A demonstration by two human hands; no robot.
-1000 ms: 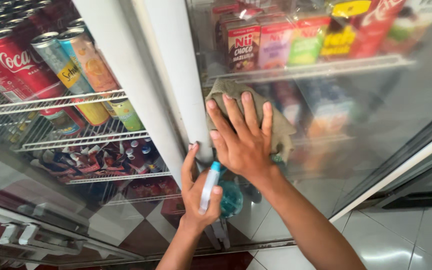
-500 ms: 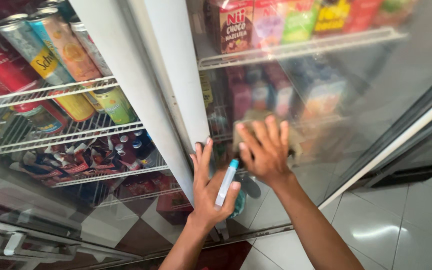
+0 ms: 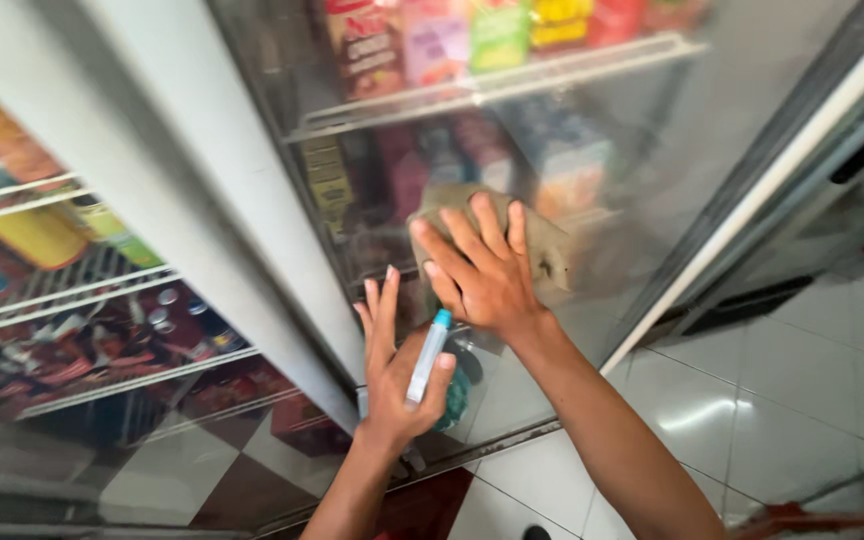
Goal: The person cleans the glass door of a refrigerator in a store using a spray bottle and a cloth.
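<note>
Drink cartons (image 3: 472, 30) sat behind the glass door (image 3: 652, 180). Right hand (image 3: 482, 275) pressed a tan cloth (image 3: 547, 250) flat, fingers spread; left hand (image 3: 397, 375) gripped a slim bottle (image 3: 429, 355).

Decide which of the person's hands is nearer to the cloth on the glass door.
Right. The right hand lies flat on the cloth, pressing it against the glass door. The left hand is below it, apart from the cloth, holding a pen.

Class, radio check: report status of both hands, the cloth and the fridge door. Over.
Right hand flat on cloth, pressed to glass door. Left hand on glass, pen-like tube under thumb. Nothing in the way.
</note>
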